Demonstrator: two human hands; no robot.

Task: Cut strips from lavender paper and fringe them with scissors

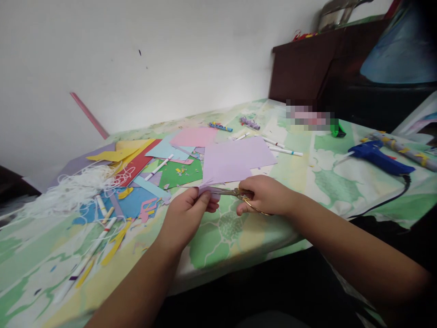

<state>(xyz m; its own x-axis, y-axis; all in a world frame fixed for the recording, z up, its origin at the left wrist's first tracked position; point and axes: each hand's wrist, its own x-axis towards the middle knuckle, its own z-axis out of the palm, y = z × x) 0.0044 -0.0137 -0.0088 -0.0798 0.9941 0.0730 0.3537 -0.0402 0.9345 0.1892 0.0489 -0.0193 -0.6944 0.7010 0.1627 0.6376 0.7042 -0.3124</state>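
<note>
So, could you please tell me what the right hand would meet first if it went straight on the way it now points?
The right hand, scissors leading, would probably meet the lilac paper piece pinched in the left hand first, then that hand itself; depth is hard to judge.

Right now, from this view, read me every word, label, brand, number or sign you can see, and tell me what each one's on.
No text can be read anywhere.
White markers: any print is too small and blurred.
Blue glue gun: no legible lettering.
Scissors: no legible marking.
Pixelated patch, back right: whatever it covers is unreadable.
</note>
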